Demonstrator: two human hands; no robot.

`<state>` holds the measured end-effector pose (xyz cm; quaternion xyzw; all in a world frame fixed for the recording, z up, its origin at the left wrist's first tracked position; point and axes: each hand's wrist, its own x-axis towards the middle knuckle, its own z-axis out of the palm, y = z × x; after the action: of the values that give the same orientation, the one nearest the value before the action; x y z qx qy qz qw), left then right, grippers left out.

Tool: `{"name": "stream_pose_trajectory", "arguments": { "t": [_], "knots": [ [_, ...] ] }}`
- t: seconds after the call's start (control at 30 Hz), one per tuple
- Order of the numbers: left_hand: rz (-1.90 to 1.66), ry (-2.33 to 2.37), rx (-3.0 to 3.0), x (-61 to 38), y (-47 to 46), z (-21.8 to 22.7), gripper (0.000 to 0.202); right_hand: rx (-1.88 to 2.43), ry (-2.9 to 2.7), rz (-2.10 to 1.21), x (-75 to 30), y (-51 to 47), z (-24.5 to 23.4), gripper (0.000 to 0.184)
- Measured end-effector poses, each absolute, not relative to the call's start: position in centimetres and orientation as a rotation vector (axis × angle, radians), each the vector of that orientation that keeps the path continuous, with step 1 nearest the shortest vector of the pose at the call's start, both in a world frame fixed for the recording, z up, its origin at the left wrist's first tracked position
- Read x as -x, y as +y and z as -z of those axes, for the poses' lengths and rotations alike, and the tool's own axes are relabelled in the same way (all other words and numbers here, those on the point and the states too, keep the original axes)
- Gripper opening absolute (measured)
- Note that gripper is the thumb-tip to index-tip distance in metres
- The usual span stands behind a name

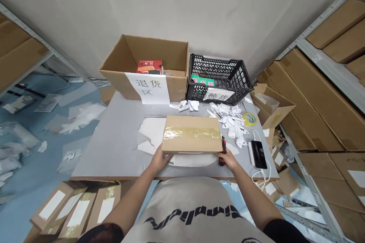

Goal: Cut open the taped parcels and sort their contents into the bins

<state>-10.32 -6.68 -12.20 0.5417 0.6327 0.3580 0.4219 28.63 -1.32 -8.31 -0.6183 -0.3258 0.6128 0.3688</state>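
A flat cardboard parcel (191, 134), sealed along its top with yellowish tape, lies on the grey table (114, 144) in front of me. My left hand (160, 159) presses against the parcel's near left corner, fingers curled under its edge. My right hand (228, 158) is at the near right corner and grips a red and black utility knife (222, 149) that stands beside the parcel.
At the back stand an open cardboard box (148, 64) with a paper sign and a red book, and a black plastic crate (218, 78). Torn paper scraps (230, 119), a tape roll (250, 118) and a phone on a power bank (258, 153) lie right. Boxes line the shelves and floor.
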Motion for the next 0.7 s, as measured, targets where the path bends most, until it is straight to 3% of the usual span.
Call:
{"name": "stream_pose_trajectory", "arguments": {
  "t": [0.1,0.17,0.27,0.33,0.43,0.57,0.7],
  "knots": [
    [-0.854,1.589,-1.338,12.4,-6.0,11.0,0.072,1.726,-1.04,-1.413,-31.1,-0.1,4.9,0.047],
    [-0.902,1.622,-1.206,14.2,-4.8,8.9,0.061,1.785,-1.351,-1.245,-31.3,1.7,1.0,0.047],
    [-1.079,1.61,-1.158,15.3,-2.2,4.3,0.049,1.641,-1.897,-1.006,-27.5,4.7,-5.0,0.04],
    [-1.087,1.525,-1.295,14.6,-0.5,1.6,0.054,1.47,-2.138,-0.93,-23.0,6.2,-7.4,0.037],
    [-0.929,1.5,-1.479,12.6,0.7,-0.2,0.073,1.37,-2.228,-1.148,-16.9,6.9,-7.6,0.033],
    [-0.946,1.417,-1.498,10.8,-0.5,1.8,0.092,1.428,-2.168,-1.543,-14.5,5.5,-5.5,0.033],
    [-1.073,1.386,-1.444,10.8,-1.9,3.7,0.095,1.3,-2.587,-1.179,-14.7,4.5,-6.4,0.023]
  ]
}}
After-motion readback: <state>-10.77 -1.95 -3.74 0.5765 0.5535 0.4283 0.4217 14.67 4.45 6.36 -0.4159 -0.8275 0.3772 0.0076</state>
